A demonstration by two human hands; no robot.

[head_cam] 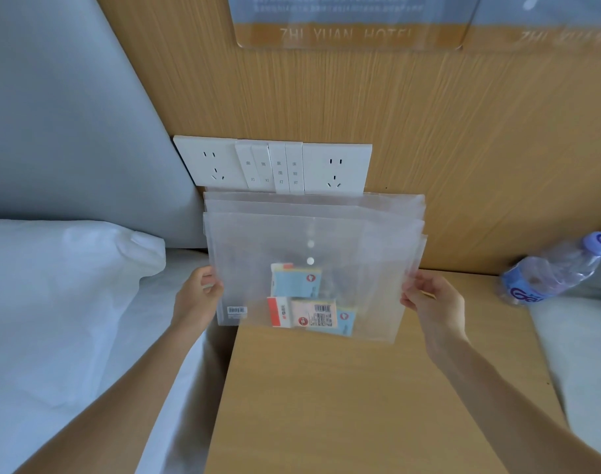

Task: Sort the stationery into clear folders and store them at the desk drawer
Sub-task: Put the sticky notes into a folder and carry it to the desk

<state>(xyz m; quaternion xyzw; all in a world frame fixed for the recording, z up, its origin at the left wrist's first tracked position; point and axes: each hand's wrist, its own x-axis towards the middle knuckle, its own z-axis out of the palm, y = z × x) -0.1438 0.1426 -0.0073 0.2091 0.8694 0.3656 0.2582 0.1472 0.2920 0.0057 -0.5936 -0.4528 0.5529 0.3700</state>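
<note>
The fingers point(210, 280) of the left hand point(198, 295) are curled round the left edge of a stack of translucent plastic snap-button folders point(353, 234), the thumb lying on the front face; the stack is pinched at about nine o'clock of its outline. At about three o'clock the same stack is pinched by the right hand point(432, 299), thumb in front and the other fingers hidden behind the plastic. The stack is held upright, clear of the light wooden bedside desk top point(326, 405), its lower edge hanging just above the desk's far edge.

At least three folders can be counted from the staggered top edges, perhaps four; the exact number cannot be told. In the front folder three small packs of stationery are seen: a pale blue sticky-note pack point(295, 280) above, a red-and-white pack point(278, 311) at its seven o'clock, and a cream barcode-labelled pack point(323, 316) with a blue corner at its five o'clock. What the rear folders hold cannot be made out.

The sorting is judged largely done, since no loose stationery is seen on the desk. The storing is left: no drawer is in view, so it must yet be reached and opened, and the stack laid inside.

At twelve o'clock of the stack a white wall panel of sockets and switches point(275, 165) is mounted, with two sockets. At three o'clock one clear water bottle with a blue cap point(558, 268) is lying on its side. At nine o'clock one white pillow point(70, 268) is seen.
</note>
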